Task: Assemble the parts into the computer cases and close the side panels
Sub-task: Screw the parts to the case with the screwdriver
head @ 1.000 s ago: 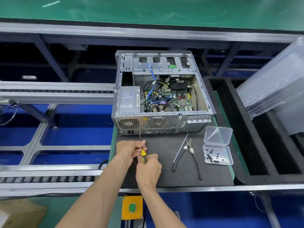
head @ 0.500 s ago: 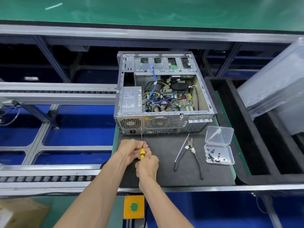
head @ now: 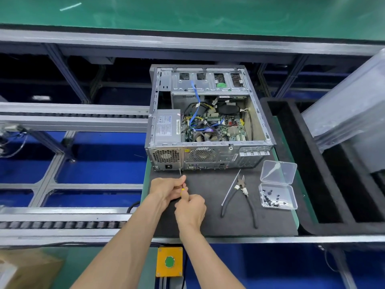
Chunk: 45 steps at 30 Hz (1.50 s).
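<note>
An open grey computer case (head: pixel 208 155) lies on a black mat (head: pixel 229 222), its rear panel facing me and its side panel off. Inside I see the power supply (head: pixel 166 127), the motherboard with a fan and blue cables. My right hand (head: pixel 190 211) grips the yellow-and-black handle of a screwdriver (head: pixel 182 189). Its thin shaft runs up to the lower rear edge of the case, near the power socket. My left hand (head: pixel 166 189) pinches the shaft just above the handle.
Black-handled pliers (head: pixel 242 197) and a white cable tie lie on the mat right of my hands. An open clear box (head: pixel 278 197) of dark screws sits further right. Black foam trays (head: pixel 325 184) stand at the right, roller conveyors at the left, a yellow button box (head: pixel 169 261) below.
Both hands and the screwdriver have shifted slightly toward the case; my right hand has turned a little on the handle. The camera view has drifted a bit.
</note>
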### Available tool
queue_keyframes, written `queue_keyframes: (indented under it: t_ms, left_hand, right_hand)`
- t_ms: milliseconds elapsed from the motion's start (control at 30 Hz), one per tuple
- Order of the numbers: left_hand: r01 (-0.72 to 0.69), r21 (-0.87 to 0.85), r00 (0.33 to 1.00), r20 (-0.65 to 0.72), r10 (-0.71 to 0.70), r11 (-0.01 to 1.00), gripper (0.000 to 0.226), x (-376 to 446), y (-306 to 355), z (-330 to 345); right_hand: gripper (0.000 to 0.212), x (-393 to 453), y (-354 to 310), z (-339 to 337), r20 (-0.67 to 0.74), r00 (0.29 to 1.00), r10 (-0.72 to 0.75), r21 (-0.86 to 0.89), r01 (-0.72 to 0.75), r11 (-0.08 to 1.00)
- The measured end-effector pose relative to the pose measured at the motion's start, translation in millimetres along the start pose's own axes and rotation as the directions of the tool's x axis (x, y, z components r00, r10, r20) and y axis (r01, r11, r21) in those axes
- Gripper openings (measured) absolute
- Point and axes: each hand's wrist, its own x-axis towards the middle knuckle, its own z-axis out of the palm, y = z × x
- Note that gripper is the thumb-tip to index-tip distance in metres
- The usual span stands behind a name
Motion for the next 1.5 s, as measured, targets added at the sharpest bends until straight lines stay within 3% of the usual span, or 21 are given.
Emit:
queue_keyframes:
  t_ms: [100,167,267,400,467,533,633,700,733,800,967,1033,1133,1200,1300,1433,1500]
  left_hand:
    - [0.011,0.033,0.998,0.056,-0.013,0.999,0.009,-1,0,-4]
    - [0.021,0.054,0.996,0.087,-0.025,0.998,0.016,0,1,-5]
    - [0.025,0.04,0.999,0.026,-0.026,0.999,0.018,5,2,-2]
    - [0.046,-0.014,0.999,-0.026,-0.046,0.999,0.012,10,0,1]
    - [0.042,-0.009,0.998,-0.05,-0.043,0.999,0.007,11,-1,1]
    - [0.032,0.003,0.998,-0.059,-0.032,0.999,0.003,11,-2,-1]
    - [0.001,0.011,0.999,-0.054,0.0,1.0,0.003,10,-4,-2]
    - [-0.038,0.009,0.999,-0.03,0.038,0.999,0.003,6,-6,-2]
    - [-0.058,0.013,0.998,-0.017,0.058,0.998,0.004,4,-7,-2]
    - [-0.096,0.001,0.995,0.002,0.096,0.995,0.008,0,-9,-2]
    - [-0.004,-0.297,0.99,0.134,0.046,0.955,0.05,-9,-8,-11]
    - [0.059,-0.418,0.975,0.219,0.038,0.907,0.066,-14,-9,-15]
    - [0.103,-0.51,0.943,0.322,0.079,0.854,0.077,-27,-9,-12]
    - [0.102,-0.518,0.926,0.362,0.109,0.849,0.079,-36,-6,-6]
    - [0.076,-0.52,0.914,0.377,0.148,0.851,0.077,-48,2,1]
    - [0.034,-0.534,0.899,0.386,0.208,0.845,0.07,-58,12,2]
    - [0.021,-0.556,0.889,0.39,0.239,0.831,0.062,-65,17,-1]
  right_hand:
    - [0.04,4,-7,1,0.13,0.966,0.222,0.343,-0.254,0.904]
    - [0.041,6,-9,-2,0.158,0.955,0.25,0.388,-0.293,0.874]
    - [0.04,3,-9,-4,0.103,0.983,0.149,0.291,-0.173,0.941]
    - [0.024,-8,-2,-7,-0.015,0.995,-0.101,-0.051,0.101,0.994]
    - [0.022,-10,-1,-7,-0.038,0.986,-0.164,-0.146,0.156,0.977]
    - [0.021,-8,-2,-6,-0.028,0.988,-0.15,-0.126,0.145,0.981]
    - [0.028,-6,-3,-7,0.068,0.997,0.038,0.243,-0.053,0.969]
    - [0.028,-2,-6,-15,0.211,0.962,0.175,0.462,-0.255,0.849]
    - [0.029,1,-8,-20,0.274,0.938,0.214,0.502,-0.329,0.799]
    - [0.03,7,-12,-30,0.354,0.911,0.212,0.458,-0.366,0.81]
    - [0.028,2,-8,-40,0.364,0.929,0.075,0.224,-0.165,0.96]
    - [0.021,-4,-4,-44,0.309,0.947,-0.088,0.168,0.037,0.985]
    - [0.029,-11,-9,-51,0.211,0.876,-0.434,-0.043,0.452,0.891]
    - [0.024,-14,-19,-51,0.231,0.809,-0.541,-0.219,0.585,0.781]
    - [0.026,-13,-30,-51,0.24,0.777,-0.582,-0.328,0.629,0.705]
    - [0.021,-14,-46,-56,0.257,0.794,-0.551,-0.275,0.606,0.746]
    - [0.027,-16,-55,-60,0.296,0.784,-0.546,-0.167,0.605,0.778]
